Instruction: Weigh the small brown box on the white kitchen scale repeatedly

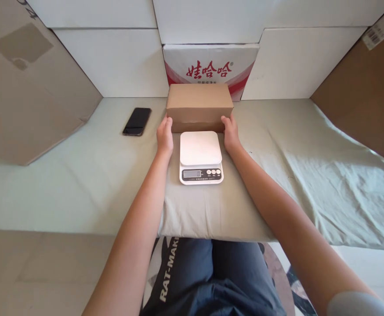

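A closed brown cardboard box (198, 106) stands on the cloth-covered surface just behind a white digital kitchen scale (201, 157). My left hand (164, 135) presses against the box's lower left corner. My right hand (230, 133) presses against its lower right corner. Both hands grip the box from its two sides. The scale's platform is bare and its small display faces me.
A dark phone (137, 121) lies flat to the left of the box. A white carton with red characters (211, 67) stands behind it, among plain white boxes. Brown cardboard sheets (23, 83) lean at the left and the right (370, 96). A pale green cloth (310, 175) covers the surface.
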Available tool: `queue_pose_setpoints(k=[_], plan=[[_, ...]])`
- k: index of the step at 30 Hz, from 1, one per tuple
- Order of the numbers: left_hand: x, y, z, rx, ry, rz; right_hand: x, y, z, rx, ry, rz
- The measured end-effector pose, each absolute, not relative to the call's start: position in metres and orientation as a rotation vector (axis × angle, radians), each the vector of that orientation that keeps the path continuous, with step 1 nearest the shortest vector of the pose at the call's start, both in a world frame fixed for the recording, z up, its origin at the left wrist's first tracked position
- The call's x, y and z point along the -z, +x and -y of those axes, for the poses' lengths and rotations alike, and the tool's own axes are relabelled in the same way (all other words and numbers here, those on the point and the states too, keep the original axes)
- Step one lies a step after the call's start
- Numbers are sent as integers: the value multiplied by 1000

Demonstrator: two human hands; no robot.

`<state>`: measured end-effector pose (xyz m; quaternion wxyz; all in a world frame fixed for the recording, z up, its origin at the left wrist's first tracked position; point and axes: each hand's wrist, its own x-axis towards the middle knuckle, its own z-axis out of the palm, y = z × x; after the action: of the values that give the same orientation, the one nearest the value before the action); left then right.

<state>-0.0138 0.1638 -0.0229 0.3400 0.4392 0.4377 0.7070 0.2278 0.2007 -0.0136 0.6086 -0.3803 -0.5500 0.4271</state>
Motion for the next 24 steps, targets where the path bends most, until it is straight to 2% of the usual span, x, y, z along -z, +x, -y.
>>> queue_pose_setpoints(k=[9, 15, 20, 24], plan=[[-5, -7, -143, -1888, 1299, -1117, -29, 221, -175, -914, -833, 1338], [-34, -5, -68, -1863, 1453, -1172, -56, 245, -134, -830, -725, 1473], [-20, 3, -5, -1848, 1422, -1218, -49, 254, -72, -872, -702, 1483], [-7, 11, 9, -1850, 1442, -1220, -34, 255, -48, -846, -694, 1464]])
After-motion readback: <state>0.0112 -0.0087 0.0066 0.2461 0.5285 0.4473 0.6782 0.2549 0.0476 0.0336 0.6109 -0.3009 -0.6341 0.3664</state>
